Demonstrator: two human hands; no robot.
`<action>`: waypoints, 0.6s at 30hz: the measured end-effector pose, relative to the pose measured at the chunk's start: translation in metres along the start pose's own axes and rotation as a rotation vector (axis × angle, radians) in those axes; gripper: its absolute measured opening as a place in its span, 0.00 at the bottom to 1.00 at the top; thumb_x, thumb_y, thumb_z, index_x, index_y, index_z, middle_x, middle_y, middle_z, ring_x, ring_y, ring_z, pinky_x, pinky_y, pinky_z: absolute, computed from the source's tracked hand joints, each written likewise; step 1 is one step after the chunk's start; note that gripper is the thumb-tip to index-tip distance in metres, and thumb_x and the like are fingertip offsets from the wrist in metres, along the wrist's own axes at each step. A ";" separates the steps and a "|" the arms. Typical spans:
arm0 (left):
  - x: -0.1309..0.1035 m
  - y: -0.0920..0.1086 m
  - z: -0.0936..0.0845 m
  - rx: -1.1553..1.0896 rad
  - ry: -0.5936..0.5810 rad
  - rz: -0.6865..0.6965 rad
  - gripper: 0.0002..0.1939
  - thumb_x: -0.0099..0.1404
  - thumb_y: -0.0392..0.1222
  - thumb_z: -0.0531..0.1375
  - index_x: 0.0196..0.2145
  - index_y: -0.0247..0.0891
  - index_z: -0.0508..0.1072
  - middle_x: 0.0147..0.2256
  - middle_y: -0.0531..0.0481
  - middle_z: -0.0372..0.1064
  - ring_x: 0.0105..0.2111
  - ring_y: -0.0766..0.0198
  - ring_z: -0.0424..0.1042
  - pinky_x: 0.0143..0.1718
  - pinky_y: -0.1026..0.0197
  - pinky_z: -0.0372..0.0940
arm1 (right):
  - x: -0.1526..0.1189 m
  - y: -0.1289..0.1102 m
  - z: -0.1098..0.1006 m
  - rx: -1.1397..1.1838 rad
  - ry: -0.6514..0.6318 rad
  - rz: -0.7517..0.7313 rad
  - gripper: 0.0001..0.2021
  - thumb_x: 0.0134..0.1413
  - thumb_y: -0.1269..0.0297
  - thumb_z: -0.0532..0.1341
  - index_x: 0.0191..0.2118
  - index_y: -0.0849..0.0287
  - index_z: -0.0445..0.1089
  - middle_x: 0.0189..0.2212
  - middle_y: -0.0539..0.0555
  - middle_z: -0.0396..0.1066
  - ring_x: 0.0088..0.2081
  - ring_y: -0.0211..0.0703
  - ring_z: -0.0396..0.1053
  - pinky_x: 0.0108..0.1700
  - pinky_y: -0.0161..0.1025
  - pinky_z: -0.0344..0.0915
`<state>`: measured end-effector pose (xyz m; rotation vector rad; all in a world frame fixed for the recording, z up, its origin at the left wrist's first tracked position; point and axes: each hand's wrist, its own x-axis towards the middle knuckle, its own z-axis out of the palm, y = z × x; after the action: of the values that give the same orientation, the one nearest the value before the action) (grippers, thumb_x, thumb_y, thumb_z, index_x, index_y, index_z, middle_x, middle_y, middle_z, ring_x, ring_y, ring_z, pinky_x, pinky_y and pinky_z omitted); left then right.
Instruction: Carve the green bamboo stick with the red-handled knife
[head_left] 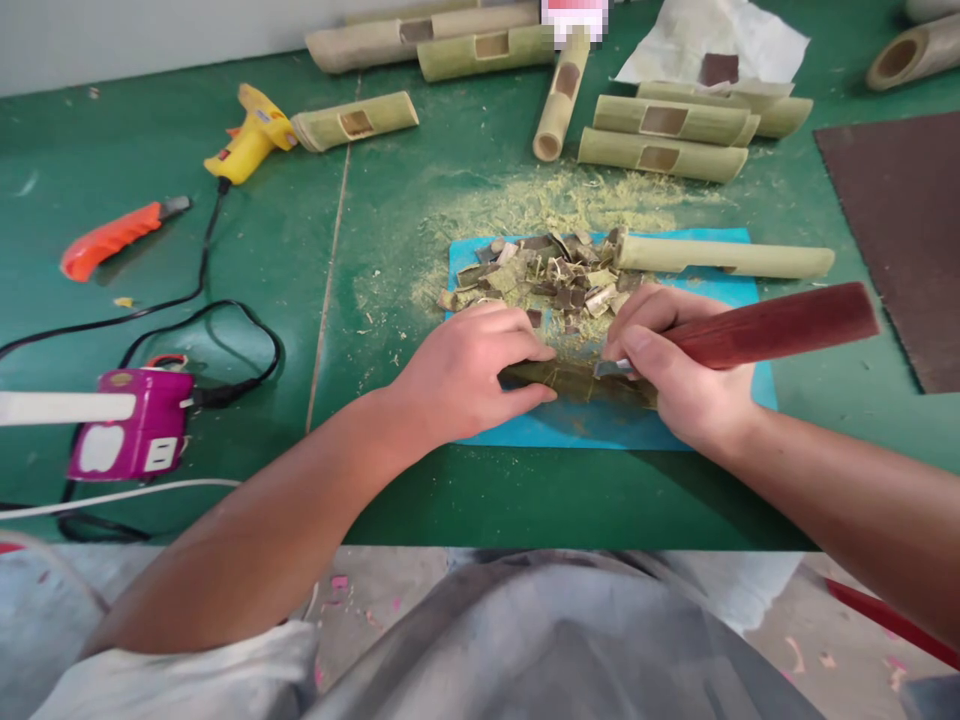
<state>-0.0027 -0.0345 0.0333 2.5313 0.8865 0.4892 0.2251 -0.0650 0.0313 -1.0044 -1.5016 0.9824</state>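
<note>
A dark green bamboo piece [577,384] lies crosswise on the blue mat [495,430]. My left hand [480,360] grips its left end between thumb and fingers. A red-handled chisel [780,325] is held in my right hand [675,360], its metal tip touching the upper side of the piece near its middle. The right end of the bamboo is partly hidden by my right hand. Behind my hands lies a heap of bamboo chips [555,270], next to a pale bamboo tube [780,260] with a notch cut in it.
At the left are a yellow tool [255,135] with a black cord, an orange cutter [112,240] and a purple power socket [135,424]. Several notched bamboo tubes [675,120] lie at the back, by white paper [675,45]. A dark brown sheet [900,230] is at right.
</note>
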 end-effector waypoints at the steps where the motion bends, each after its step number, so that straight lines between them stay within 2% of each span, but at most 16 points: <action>1: 0.000 0.000 0.000 0.001 0.002 0.001 0.13 0.65 0.46 0.67 0.44 0.36 0.81 0.37 0.45 0.76 0.38 0.58 0.73 0.41 0.56 0.67 | 0.000 -0.001 0.000 0.002 0.002 0.003 0.16 0.58 0.60 0.66 0.20 0.52 0.66 0.21 0.49 0.68 0.25 0.40 0.65 0.28 0.43 0.62; 9: 0.000 0.001 0.000 0.004 -0.001 -0.001 0.13 0.65 0.45 0.67 0.44 0.34 0.81 0.38 0.45 0.76 0.38 0.57 0.74 0.41 0.55 0.67 | 0.000 0.000 0.001 -0.011 0.084 0.004 0.14 0.57 0.64 0.66 0.22 0.53 0.68 0.23 0.49 0.68 0.26 0.39 0.65 0.29 0.42 0.62; 13: -0.001 0.000 0.000 0.005 0.007 0.006 0.13 0.65 0.45 0.67 0.44 0.35 0.81 0.38 0.45 0.76 0.38 0.58 0.73 0.41 0.56 0.67 | 0.000 0.000 0.000 0.017 0.030 -0.041 0.14 0.59 0.65 0.65 0.22 0.53 0.69 0.22 0.49 0.69 0.25 0.38 0.65 0.28 0.42 0.62; 18: -0.001 0.001 0.000 0.008 0.003 -0.008 0.13 0.66 0.45 0.67 0.45 0.36 0.81 0.38 0.46 0.76 0.38 0.58 0.73 0.41 0.56 0.67 | 0.000 0.000 0.001 0.017 0.027 -0.004 0.15 0.58 0.63 0.66 0.21 0.53 0.68 0.22 0.49 0.68 0.25 0.39 0.65 0.28 0.43 0.62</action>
<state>-0.0027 -0.0360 0.0333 2.5341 0.9016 0.4882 0.2243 -0.0653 0.0314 -0.9986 -1.4701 0.9731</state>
